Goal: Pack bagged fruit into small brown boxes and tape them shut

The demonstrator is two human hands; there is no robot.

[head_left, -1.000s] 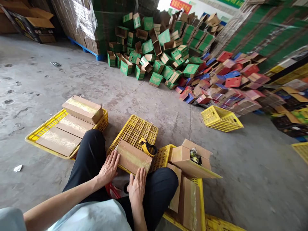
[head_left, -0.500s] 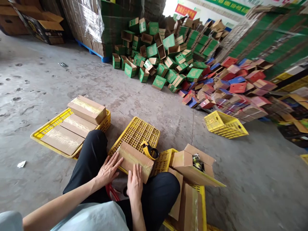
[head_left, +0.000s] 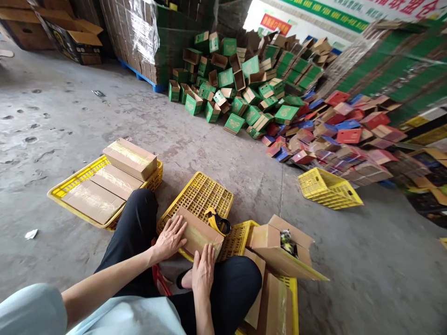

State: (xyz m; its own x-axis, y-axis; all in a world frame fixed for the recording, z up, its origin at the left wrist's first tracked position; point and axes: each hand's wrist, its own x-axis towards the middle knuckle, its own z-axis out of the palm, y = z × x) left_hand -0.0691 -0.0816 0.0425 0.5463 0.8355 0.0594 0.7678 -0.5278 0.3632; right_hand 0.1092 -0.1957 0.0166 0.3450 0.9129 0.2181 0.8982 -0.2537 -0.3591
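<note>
A taped cardboard box (head_left: 199,235) lies on an upturned yellow crate (head_left: 206,191) between my knees. Flat across the box's left end rests my left hand (head_left: 170,239), its fingers stretched out. My right hand (head_left: 203,271) touches the near right edge of the same box, fingers extended. Neither hand is wrapped round anything. Just beyond the box, a yellow and black tape dispenser (head_left: 218,221) sits on the crate. Clear tape runs along the top of the box.
At left, a yellow crate (head_left: 56,193) holds taped boxes. By my right knee, an open carton (head_left: 267,239) with dark-wrapped contents leans over another crate (head_left: 295,302). A tilted yellow crate (head_left: 324,190) stands farther right. Heaped green cartons (head_left: 234,123) and red-blue cartons (head_left: 349,136) lie behind.
My left hand has slid a little right and farther onto the box's left end. Both hands stay on the box. The view has shifted slightly.
</note>
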